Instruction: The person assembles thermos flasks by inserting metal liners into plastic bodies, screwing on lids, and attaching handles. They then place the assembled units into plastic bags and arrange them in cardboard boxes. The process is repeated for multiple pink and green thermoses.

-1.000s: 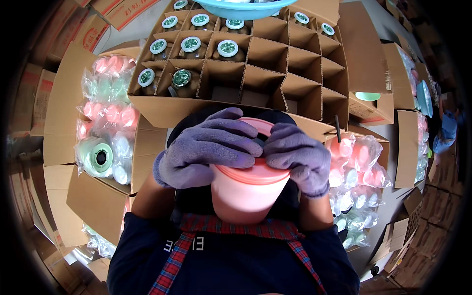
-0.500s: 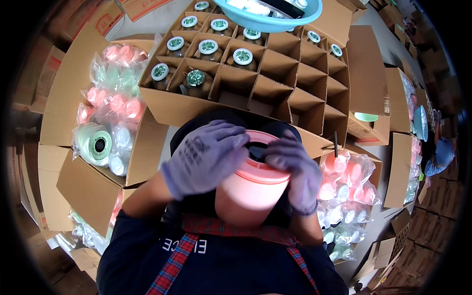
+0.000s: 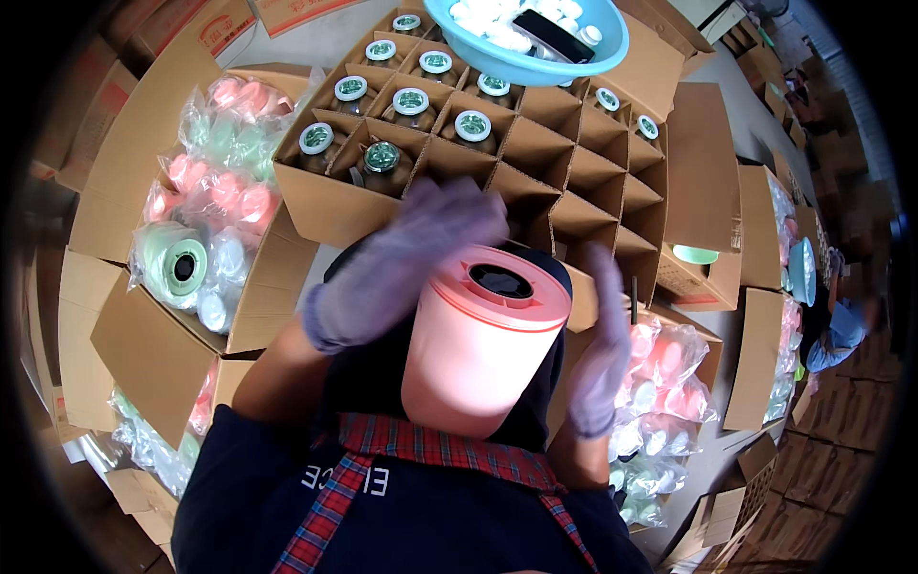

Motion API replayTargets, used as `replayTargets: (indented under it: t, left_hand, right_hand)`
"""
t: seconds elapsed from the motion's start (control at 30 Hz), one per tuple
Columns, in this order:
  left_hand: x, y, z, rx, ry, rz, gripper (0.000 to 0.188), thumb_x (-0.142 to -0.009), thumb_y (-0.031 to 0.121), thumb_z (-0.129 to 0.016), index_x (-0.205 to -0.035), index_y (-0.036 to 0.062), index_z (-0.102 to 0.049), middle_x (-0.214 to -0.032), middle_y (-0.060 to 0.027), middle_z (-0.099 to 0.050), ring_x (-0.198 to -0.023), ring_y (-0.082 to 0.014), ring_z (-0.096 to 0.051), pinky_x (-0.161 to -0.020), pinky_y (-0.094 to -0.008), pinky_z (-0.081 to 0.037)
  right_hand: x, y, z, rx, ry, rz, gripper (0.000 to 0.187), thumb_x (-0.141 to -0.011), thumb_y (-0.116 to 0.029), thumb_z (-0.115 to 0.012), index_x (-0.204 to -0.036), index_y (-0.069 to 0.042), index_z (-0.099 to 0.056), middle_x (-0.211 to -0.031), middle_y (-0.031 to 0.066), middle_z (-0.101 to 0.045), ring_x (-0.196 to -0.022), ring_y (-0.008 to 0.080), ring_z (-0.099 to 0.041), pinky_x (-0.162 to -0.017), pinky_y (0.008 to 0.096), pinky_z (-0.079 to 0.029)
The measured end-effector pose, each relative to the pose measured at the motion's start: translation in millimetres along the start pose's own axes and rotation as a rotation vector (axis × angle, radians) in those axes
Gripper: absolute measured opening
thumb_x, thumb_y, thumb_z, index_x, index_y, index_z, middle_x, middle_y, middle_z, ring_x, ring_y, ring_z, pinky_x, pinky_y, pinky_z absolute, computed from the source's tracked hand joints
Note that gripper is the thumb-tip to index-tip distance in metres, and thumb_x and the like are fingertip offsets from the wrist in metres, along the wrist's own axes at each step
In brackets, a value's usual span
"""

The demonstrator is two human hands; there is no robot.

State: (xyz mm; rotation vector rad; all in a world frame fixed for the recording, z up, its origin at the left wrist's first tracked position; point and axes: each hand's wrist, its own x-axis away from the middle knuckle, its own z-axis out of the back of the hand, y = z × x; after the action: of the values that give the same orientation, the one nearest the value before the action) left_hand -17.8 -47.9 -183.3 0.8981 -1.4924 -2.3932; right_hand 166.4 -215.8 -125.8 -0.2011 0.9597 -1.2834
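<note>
Partner: How does the container look from your end?

Me: I see a smooth pale pink canister, tilted so its top faces me, with a bright patch of light down one side. A slightly deeper pink lid covers it, edged by a thin reddish line, and a raised collar rings its glossy black centre.

Partner: Where is it, and what are the hands doing?

Me: It stands between the two hands, a little nearer the body. They're apart, both in purple-grey gloves with fingers stretched out. The left hand is beside the lid's far left edge; the right hand is upright just to the right, clear of the canister.

Partner: What can't you make out?

Me: The left fingers are smeared, so I can't tell if that hand touches the lid. I get the right hand edge-on, its palm mostly out of sight. The canister's underside is hidden by the plaid apron, and I can't tell whether the black part is a plug or an opening. Beyond the hands, the left one covers some of the divided carton, and my top edge cuts off a light blue basin.
</note>
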Motion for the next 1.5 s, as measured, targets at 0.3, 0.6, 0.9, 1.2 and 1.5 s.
replayTargets:
  t: [0.3, 0.6, 0.9, 1.2, 1.5]
  left_hand:
    - [2, -13, 0, -0.169, -0.07, 0.22, 0.037, -0.098, 0.02, -0.046, -0.131, 0.0087, -0.06, -0.141, -0.0164, -0.052, -0.139, -0.034, -0.041, -0.118, -0.0469, -0.021]
    - [24, -67, -6, -0.749, 0.196, -0.004, 0.043, -0.095, 0.019, -0.05, -0.134, 0.0014, -0.052, -0.145, -0.019, -0.048, -0.139, -0.0369, -0.04, -0.117, -0.0522, -0.017]
    - [3, -21, 7, -0.242, 0.312, 0.084, 0.044, -0.099, 0.018, -0.043, -0.139, -0.0002, -0.049, -0.148, -0.0196, -0.044, -0.143, -0.035, -0.034, -0.119, -0.0484, -0.017]
    - [-8, -37, -4, -0.073, -0.328, 0.125, 0.047, -0.103, 0.02, -0.035, -0.146, 0.0064, -0.047, -0.155, -0.0097, -0.041, -0.148, -0.0278, -0.03, -0.121, -0.0462, -0.015]
    - [13, -2, -66, 0.413, -0.172, 0.143, 0.033, -0.101, 0.028, -0.047, -0.113, -0.0018, -0.057, -0.11, -0.0134, -0.062, -0.1, -0.0221, -0.061, -0.087, -0.0351, -0.048]
  right_hand:
    - [3, 8, -14, -0.069, -0.038, -0.198, 0.08, -0.086, -0.065, -0.057, -0.127, 0.003, -0.053, -0.13, 0.0269, -0.053, -0.115, 0.0412, -0.058, -0.097, 0.0516, -0.045]
    - [6, -7, -4, -0.001, -0.097, 0.218, 0.08, -0.079, -0.056, -0.068, -0.125, 0.007, -0.052, -0.115, 0.026, -0.059, -0.101, 0.0449, -0.061, -0.083, 0.0486, -0.049]
    - [5, 7, -3, 0.056, -0.058, 0.003, 0.098, -0.088, -0.076, -0.042, -0.134, 0.01, -0.049, -0.137, 0.0371, -0.048, -0.129, 0.05, -0.048, -0.112, 0.0544, -0.032]
    - [-25, -2, 7, 0.036, -0.264, -0.059, 0.079, -0.083, -0.055, -0.062, -0.135, 0.003, -0.05, -0.129, 0.0323, -0.055, -0.119, 0.0452, -0.056, -0.102, 0.0471, -0.046]
    - [-31, -48, 62, -0.072, -0.647, 0.353, 0.034, -0.079, -0.015, -0.068, -0.112, -0.007, -0.068, -0.105, 0.011, -0.065, -0.09, 0.0265, -0.064, -0.079, 0.0368, -0.048]
